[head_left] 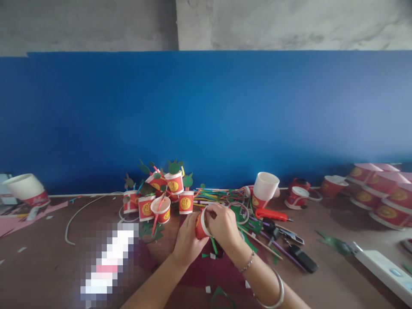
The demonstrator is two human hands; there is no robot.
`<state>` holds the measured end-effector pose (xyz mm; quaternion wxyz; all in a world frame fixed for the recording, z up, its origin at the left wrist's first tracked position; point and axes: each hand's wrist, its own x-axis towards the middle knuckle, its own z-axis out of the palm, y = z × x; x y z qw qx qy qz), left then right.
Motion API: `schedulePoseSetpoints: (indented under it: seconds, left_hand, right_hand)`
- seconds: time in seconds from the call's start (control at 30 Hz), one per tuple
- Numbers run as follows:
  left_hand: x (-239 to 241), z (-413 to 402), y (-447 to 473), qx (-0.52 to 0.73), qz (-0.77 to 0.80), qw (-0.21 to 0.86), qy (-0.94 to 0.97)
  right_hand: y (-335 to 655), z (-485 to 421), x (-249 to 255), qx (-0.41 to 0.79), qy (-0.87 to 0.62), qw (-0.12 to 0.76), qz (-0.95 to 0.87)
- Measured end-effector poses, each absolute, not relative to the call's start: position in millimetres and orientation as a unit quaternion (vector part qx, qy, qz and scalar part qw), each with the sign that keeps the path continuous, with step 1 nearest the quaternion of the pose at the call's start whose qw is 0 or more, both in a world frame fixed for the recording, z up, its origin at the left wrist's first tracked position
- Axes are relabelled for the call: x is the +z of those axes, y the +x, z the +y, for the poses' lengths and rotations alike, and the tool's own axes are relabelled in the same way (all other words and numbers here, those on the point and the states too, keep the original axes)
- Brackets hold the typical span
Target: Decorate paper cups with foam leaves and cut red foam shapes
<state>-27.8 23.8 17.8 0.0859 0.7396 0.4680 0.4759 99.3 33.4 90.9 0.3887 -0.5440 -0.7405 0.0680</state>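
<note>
A red paper cup (201,227) with a white rim is tilted on its side between my hands, above the table. My left hand (189,240) is wrapped round the cup's outside from the left. At the cup's mouth is my right hand (222,223), its fingers bent in over the rim; whether they pinch anything inside is hidden. A dark red sheet (199,274) lies below, with green paper scraps (222,296) and small white bits on it. Just left of my hands stand several red cups (186,202) decorated with green paper shapes (174,166) and straws.
Coloured straws (212,196) lie along the blue partition (206,120). To the right are stacked white-rimmed cups (265,189), an orange box cutter (273,214), keys with a black fob (302,257) and a white power strip (383,270). Pink-topped cups (391,201) crowd the far right. A pixelated bright area covers the left foreground.
</note>
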Motion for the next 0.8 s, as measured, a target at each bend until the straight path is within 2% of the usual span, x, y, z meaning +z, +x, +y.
schedulePoseSetpoints:
  seconds: [0.2, 0.5, 0.8]
  left_hand:
    - [17.6, 24.9, -27.9, 0.484, 0.467, 0.08, 0.736]
    - [18.1, 25.4, -27.0, 0.493, 0.457, 0.093, 0.734]
    - [16.8, 24.4, -29.0, 0.495, 0.454, 0.143, 0.727]
  right_hand:
    - [97.4, 33.6, 89.4, 0.094, -0.549, 0.405, -0.725]
    - [100.7, 29.9, 92.9, 0.05, -0.574, 0.349, -0.739]
    - [106.9, 38.3, 93.4, 0.06, -0.516, 0.358, -0.776]
